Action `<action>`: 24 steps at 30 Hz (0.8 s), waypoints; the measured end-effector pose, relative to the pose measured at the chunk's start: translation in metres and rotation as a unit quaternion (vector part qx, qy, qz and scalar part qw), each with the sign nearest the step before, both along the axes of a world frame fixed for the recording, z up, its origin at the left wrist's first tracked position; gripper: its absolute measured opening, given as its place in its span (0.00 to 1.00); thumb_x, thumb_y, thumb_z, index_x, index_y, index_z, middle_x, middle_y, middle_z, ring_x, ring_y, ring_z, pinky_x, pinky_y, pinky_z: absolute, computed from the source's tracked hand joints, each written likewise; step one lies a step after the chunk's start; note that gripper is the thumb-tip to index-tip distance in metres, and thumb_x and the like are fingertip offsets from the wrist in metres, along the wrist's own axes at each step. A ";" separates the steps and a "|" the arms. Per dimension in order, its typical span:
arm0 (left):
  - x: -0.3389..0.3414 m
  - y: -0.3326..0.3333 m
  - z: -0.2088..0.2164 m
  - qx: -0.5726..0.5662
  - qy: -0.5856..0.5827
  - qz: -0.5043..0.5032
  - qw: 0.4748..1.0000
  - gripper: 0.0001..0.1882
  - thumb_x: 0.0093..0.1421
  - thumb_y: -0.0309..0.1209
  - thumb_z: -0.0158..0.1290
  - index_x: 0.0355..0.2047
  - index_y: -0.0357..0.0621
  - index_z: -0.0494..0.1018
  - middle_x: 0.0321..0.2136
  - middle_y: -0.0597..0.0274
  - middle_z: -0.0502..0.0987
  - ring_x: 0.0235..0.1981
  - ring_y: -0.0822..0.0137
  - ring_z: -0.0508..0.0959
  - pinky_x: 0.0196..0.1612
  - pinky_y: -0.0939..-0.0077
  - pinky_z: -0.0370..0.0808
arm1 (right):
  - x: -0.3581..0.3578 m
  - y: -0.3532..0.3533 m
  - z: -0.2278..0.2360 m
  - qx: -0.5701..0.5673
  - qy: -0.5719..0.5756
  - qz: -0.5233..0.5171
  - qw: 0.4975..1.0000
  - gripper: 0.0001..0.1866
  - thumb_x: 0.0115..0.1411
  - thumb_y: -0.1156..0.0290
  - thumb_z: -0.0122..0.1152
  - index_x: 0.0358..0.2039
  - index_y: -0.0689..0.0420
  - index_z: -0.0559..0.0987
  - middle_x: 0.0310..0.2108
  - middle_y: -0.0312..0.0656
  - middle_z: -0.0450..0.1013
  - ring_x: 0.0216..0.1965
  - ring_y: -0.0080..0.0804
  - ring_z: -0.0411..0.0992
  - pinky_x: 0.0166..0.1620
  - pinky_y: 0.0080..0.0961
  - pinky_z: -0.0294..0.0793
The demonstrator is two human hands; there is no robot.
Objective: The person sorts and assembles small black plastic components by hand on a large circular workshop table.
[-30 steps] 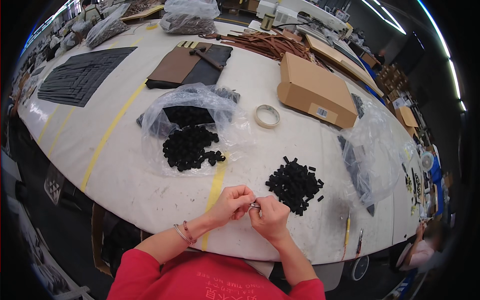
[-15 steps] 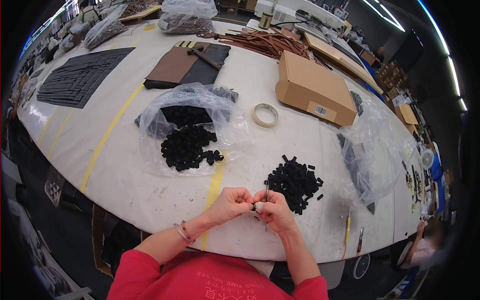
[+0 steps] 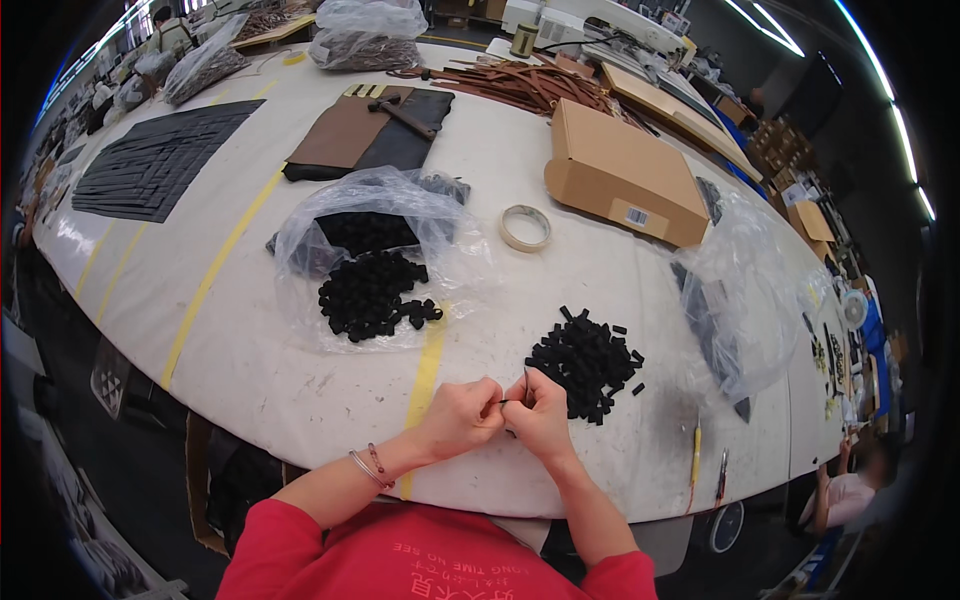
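My left hand [image 3: 462,416] and my right hand [image 3: 541,418] meet at the near side of the table, fingertips pinched close together. Between them shows a tiny black piece [image 3: 507,402], largely covered by the fingers. A thin metal tool [image 3: 527,381] pokes up from my right fingers; its kind is hard to make out and most of it is hidden. Just beyond my right hand lies a pile of short black tube-like pieces [image 3: 585,362]. A clear plastic bag [image 3: 300,240] farther left spills more small black loop-like pieces [image 3: 365,295].
Beyond are a tape roll [image 3: 525,229], a cardboard box [image 3: 630,175], and a hammer [image 3: 405,115] on brown and black sheets [image 3: 345,130]. To the right lie a yellow-handled tool [image 3: 696,455], another slim tool [image 3: 721,475] and a clear bag [image 3: 745,310]. A person [image 3: 845,495] sits far right.
My right hand has turned, so the metal tool and the white patch at its fingers are now mostly hidden. The fingertips stay together around the black piece. The view has shifted slightly.
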State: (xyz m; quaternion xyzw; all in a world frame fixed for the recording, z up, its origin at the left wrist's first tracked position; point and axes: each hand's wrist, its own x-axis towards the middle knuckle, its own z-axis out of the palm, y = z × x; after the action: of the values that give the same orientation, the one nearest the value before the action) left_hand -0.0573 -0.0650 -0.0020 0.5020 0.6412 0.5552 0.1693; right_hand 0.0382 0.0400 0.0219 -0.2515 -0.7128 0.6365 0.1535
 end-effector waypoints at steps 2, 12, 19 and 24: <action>0.003 0.002 0.001 0.045 0.135 0.048 0.989 0.02 0.47 0.22 0.49 0.22 0.38 0.67 0.13 0.70 0.67 0.14 0.82 0.65 0.15 0.85 0.61 | -0.004 -0.003 -0.004 0.140 0.015 -0.049 0.989 0.04 0.39 0.81 0.50 0.16 0.61 0.65 0.12 0.34 0.62 0.13 0.18 0.58 0.17 0.16 0.56; -0.005 0.000 0.005 -0.030 -0.075 0.001 0.997 0.08 0.47 0.18 0.45 0.30 0.35 0.68 0.14 0.65 0.69 0.14 0.81 0.66 0.16 0.86 0.63 | -0.003 -0.002 0.007 0.296 0.018 0.020 0.955 0.05 0.43 0.80 0.53 0.21 0.63 0.66 0.15 0.32 0.62 0.16 0.16 0.58 0.20 0.16 0.58; -0.022 -0.002 0.010 -0.053 -0.545 -0.049 0.835 0.08 0.48 0.20 0.41 0.27 0.38 0.69 0.15 0.60 0.71 0.09 0.76 0.67 0.11 0.87 0.63 | 0.014 0.011 0.011 0.049 -0.070 0.083 0.993 0.10 0.55 0.70 0.46 0.35 0.62 0.69 0.19 0.38 0.67 0.22 0.20 0.65 0.27 0.18 0.64; -0.022 -0.001 0.013 -0.039 -0.599 -0.073 0.796 0.08 0.47 0.21 0.40 0.26 0.38 0.69 0.15 0.59 0.71 0.07 0.77 0.64 0.10 0.89 0.59 | 0.012 0.007 0.017 -0.019 -0.108 0.129 0.986 0.10 0.55 0.70 0.46 0.33 0.61 0.71 0.19 0.36 0.68 0.23 0.17 0.65 0.26 0.15 0.63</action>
State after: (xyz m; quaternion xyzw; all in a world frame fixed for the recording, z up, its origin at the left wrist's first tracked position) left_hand -0.0791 -0.0658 0.0105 0.1077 0.3941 0.7053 0.5793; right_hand 0.0507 0.0472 0.0388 -0.2275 -0.7393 0.6337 -0.0123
